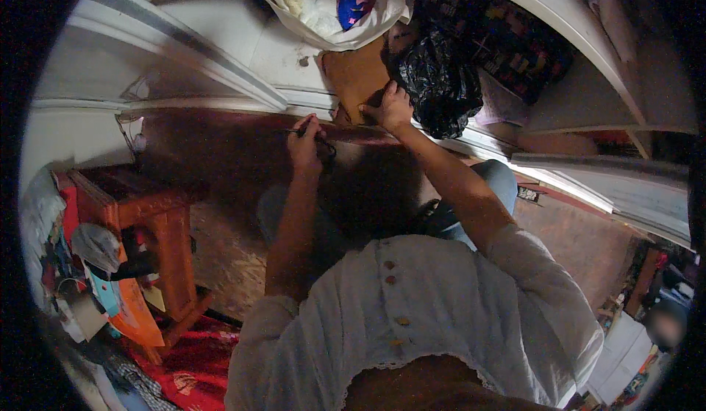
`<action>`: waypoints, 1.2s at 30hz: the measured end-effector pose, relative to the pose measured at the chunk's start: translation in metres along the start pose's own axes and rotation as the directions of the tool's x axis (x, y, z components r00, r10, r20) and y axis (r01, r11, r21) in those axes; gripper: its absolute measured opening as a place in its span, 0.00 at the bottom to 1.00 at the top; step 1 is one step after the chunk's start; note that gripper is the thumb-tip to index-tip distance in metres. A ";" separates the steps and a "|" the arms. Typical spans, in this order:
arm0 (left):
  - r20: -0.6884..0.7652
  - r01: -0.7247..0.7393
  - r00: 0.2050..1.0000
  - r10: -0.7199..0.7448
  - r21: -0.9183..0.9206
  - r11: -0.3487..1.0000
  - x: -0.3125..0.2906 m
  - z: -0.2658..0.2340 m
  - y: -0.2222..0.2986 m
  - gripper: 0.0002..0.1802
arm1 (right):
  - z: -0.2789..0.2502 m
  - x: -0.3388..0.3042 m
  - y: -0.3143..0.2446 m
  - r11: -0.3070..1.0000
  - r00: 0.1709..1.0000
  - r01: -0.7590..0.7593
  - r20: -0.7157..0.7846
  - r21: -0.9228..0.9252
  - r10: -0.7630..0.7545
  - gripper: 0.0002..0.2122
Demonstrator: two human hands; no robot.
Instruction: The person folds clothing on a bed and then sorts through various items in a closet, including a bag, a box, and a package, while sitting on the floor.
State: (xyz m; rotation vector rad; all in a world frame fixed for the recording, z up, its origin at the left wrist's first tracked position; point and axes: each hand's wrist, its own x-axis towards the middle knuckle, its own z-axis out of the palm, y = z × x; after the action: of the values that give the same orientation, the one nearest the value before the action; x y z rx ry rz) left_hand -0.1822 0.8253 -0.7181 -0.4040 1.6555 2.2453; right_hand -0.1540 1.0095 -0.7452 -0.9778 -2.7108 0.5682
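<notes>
My left hand (pixel 304 144) is closed around a thin dark object (pixel 294 130), whose kind I cannot make out. A dark loop hangs beside that hand, by the wrist. Farther right, my right hand (pixel 395 109) grips the lower right edge of a flat brown packet (pixel 357 76), thumb stretched across its front and fingers bent at its side. The packet leans in the open cupboard, just below a white plastic bag (pixel 353 41) with light and blue things inside. A crumpled black plastic bag (pixel 441 83) touches or nearly touches my right hand.
White sliding-door rails (pixel 287 102) edge the cupboard front. Dark patterned cloth (pixel 515 36) lies deeper inside to the right. At left stands a carved wooden stand (pixel 158 220) with a grey cap (pixel 95 247) and clutter. Red patterned cloth (pixel 198 367) lies below it. A white box (pixel 621 356) sits lower right.
</notes>
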 end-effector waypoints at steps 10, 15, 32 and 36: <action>0.378 0.042 0.919 -0.112 0.189 0.981 -0.001 -0.003 0.009 0.23 | -0.114 -0.004 -0.043 0.324 0.704 -0.592 0.669 0.738 -0.238 0.12; 0.421 0.437 0.815 -0.399 0.007 0.900 -0.006 0.005 -0.015 0.27 | -0.132 -0.031 -0.027 0.313 0.683 -0.463 0.559 0.829 -0.470 0.14; 0.325 0.513 0.844 -0.426 -0.261 0.818 0.007 -0.064 -0.080 0.24 | -0.010 0.059 0.050 0.856 0.785 0.513 0.371 0.061 -0.496 0.13; 0.240 0.473 0.869 -0.432 -0.154 0.867 -0.021 -0.006 -0.033 0.24 | -0.016 0.095 0.048 0.822 0.830 0.381 0.235 0.423 -0.505 0.14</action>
State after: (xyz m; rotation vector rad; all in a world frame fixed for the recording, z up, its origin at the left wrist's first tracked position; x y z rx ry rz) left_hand -0.1496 0.8271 -0.7394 -0.5387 1.0866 2.0209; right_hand -0.1942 1.1098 -0.7454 -0.1311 -2.8188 1.1631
